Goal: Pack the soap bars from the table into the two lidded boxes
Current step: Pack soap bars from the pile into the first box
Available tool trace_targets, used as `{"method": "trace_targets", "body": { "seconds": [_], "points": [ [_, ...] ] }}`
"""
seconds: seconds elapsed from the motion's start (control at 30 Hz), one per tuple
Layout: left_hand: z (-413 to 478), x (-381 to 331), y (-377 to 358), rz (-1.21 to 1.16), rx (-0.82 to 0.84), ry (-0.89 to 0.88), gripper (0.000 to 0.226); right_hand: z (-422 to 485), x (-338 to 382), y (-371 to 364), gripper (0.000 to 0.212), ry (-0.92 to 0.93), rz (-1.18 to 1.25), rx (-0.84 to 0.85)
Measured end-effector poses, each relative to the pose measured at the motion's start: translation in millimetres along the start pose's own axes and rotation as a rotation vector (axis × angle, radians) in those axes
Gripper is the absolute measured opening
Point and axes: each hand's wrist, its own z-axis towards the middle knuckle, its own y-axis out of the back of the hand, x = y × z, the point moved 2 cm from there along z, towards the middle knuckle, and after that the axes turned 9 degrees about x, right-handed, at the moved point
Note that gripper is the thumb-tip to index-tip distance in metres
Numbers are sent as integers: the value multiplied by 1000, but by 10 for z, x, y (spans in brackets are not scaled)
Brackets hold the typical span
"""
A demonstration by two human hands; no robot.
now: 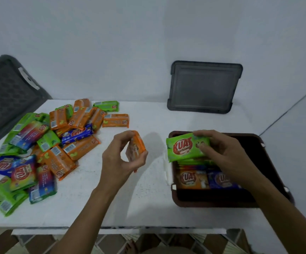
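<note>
L hand [124,158] is curled round an orange bar [137,147], held on edge above the counter [130,198]. A green bar [184,147] is pinched by R hand [221,151] over the brown box [212,204], which is part-filled. Loose soap bars [56,143] are piled at left. Bars are judged light and stiff, w/ slick wrappers; best gripped across the narrow sides.

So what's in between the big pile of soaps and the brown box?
In the head view, just the left hand gripping an orange soap bar, above a bare stretch of the white table.
</note>
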Motion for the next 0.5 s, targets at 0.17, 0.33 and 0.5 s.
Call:
{"method": "trace_targets", "body": {
  "seconds": [0.17, 0.33, 0.5],
  "points": [
    [101, -377, -423, 69, 296, -155, 51, -382, -183, 367, 26, -114, 11, 22],
    [99, -326, -714, 96, 412, -97, 48, -488, -501, 452, 27, -234, 140, 88],
    [92, -274, -782, 161, 404, -66, 48, -432, -761, 304, 31, -314, 248, 224]
  ]
}}
